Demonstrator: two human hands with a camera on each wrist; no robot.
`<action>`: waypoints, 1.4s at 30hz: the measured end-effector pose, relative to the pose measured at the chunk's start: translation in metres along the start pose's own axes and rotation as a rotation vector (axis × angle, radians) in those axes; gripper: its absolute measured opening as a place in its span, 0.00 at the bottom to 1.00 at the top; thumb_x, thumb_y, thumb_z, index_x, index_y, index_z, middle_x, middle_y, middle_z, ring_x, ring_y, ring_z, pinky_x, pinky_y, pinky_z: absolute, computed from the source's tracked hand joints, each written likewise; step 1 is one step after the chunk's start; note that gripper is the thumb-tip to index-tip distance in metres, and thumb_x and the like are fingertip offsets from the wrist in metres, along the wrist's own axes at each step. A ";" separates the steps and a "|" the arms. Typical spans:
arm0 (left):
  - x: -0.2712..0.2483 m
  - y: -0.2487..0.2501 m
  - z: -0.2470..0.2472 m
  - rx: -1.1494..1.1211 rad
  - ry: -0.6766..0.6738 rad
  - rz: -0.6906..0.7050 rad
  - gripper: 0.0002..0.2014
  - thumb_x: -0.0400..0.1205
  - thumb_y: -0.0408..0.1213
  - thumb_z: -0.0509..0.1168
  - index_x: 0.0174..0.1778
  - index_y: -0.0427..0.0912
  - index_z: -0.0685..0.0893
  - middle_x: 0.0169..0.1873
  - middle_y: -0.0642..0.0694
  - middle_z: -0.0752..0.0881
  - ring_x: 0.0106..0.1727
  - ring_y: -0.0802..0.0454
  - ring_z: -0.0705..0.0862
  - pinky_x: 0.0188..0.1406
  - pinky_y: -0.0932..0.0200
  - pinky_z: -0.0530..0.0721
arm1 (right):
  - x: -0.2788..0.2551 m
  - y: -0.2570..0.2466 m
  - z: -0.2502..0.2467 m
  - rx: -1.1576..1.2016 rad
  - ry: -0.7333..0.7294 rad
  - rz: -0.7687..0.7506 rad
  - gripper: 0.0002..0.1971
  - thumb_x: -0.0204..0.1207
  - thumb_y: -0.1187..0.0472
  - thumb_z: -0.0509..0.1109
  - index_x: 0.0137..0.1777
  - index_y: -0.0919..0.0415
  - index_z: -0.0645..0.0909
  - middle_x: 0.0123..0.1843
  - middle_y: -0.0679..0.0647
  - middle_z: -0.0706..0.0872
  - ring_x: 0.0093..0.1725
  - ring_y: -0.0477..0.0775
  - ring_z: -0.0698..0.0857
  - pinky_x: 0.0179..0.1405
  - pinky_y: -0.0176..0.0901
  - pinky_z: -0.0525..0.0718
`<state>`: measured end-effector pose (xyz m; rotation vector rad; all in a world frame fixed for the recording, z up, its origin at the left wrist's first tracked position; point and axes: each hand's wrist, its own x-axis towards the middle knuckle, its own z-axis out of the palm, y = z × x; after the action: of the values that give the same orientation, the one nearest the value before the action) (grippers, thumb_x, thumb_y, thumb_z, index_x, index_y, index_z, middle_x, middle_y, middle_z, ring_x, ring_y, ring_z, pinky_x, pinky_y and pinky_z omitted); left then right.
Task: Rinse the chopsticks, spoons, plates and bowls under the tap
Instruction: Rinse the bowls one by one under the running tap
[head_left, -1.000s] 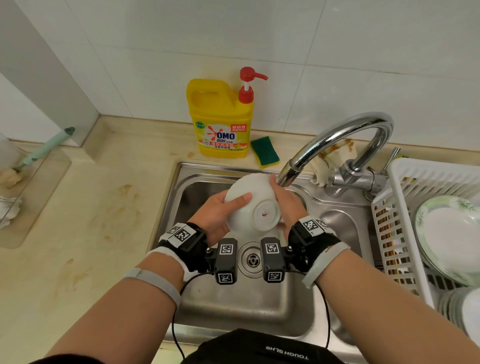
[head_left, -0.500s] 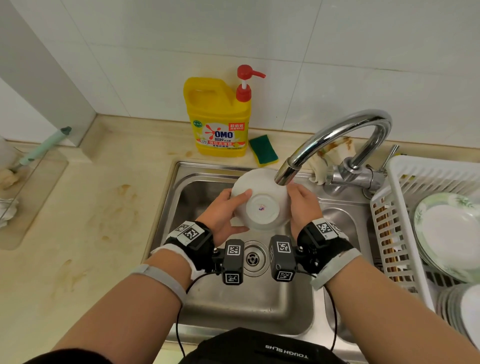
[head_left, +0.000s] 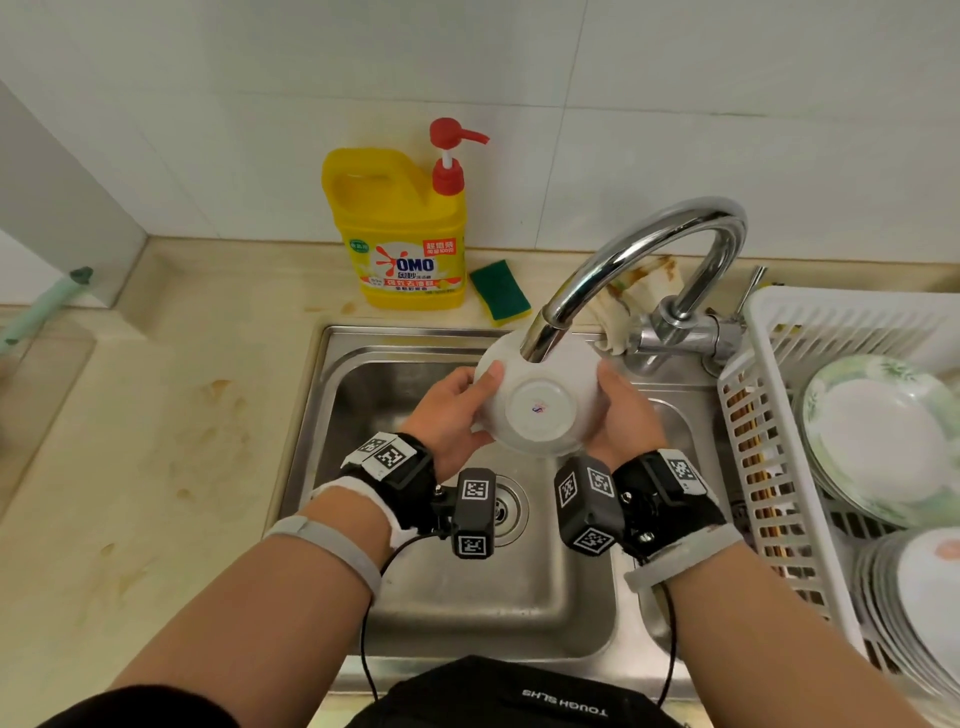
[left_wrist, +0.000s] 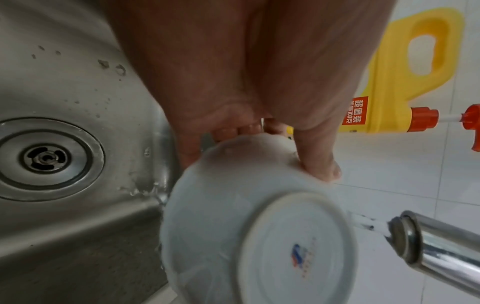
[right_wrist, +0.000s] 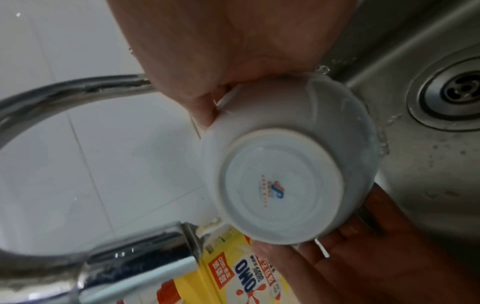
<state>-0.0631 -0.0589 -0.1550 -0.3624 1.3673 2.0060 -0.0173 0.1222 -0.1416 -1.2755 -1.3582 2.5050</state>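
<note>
A white bowl (head_left: 537, 402) is held upside down over the sink, its foot ring and small blue logo facing up at me. My left hand (head_left: 457, 410) grips its left rim, thumb on the outer wall. On the opposite rim my right hand (head_left: 618, 410) grips it. The chrome tap (head_left: 623, 260) ends right above the bowl's far side. In the left wrist view water runs from the spout (left_wrist: 415, 238) onto the bowl (left_wrist: 259, 236). The right wrist view shows the bowl (right_wrist: 280, 185) with water spilling off its edge.
A steel sink (head_left: 415, 597) with a round drain (head_left: 501, 512) lies below. A yellow detergent bottle (head_left: 400, 234) and a green sponge (head_left: 501, 291) stand behind it. At the right, a white rack (head_left: 769, 467) holds plates (head_left: 883, 441) and chopsticks.
The bowl has turned from tilted sideways to bottom up and has moved further under the spout. Both hands shifted right with it.
</note>
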 end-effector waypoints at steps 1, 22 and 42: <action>0.001 -0.001 -0.001 -0.038 0.007 0.013 0.11 0.86 0.45 0.68 0.54 0.39 0.81 0.57 0.38 0.88 0.56 0.46 0.88 0.50 0.52 0.89 | -0.002 -0.003 -0.001 0.011 -0.022 0.024 0.16 0.90 0.52 0.62 0.71 0.58 0.80 0.63 0.59 0.89 0.52 0.58 0.93 0.48 0.59 0.92; -0.017 0.015 0.005 0.038 -0.017 -0.216 0.36 0.80 0.70 0.63 0.77 0.49 0.79 0.67 0.42 0.88 0.64 0.43 0.88 0.64 0.31 0.85 | -0.005 0.008 0.005 0.130 -0.126 0.190 0.28 0.84 0.38 0.65 0.75 0.57 0.82 0.67 0.62 0.89 0.63 0.66 0.90 0.60 0.62 0.89; -0.018 0.014 -0.030 -0.104 -0.008 -0.212 0.32 0.74 0.19 0.55 0.77 0.38 0.75 0.68 0.30 0.82 0.65 0.26 0.85 0.54 0.33 0.90 | 0.011 0.033 0.015 -0.552 -0.172 0.001 0.29 0.76 0.61 0.74 0.75 0.50 0.70 0.68 0.52 0.80 0.63 0.58 0.81 0.65 0.66 0.86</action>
<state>-0.0636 -0.0955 -0.1467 -0.5238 1.1699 1.9035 -0.0228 0.0952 -0.1679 -1.1279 -2.1968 2.3672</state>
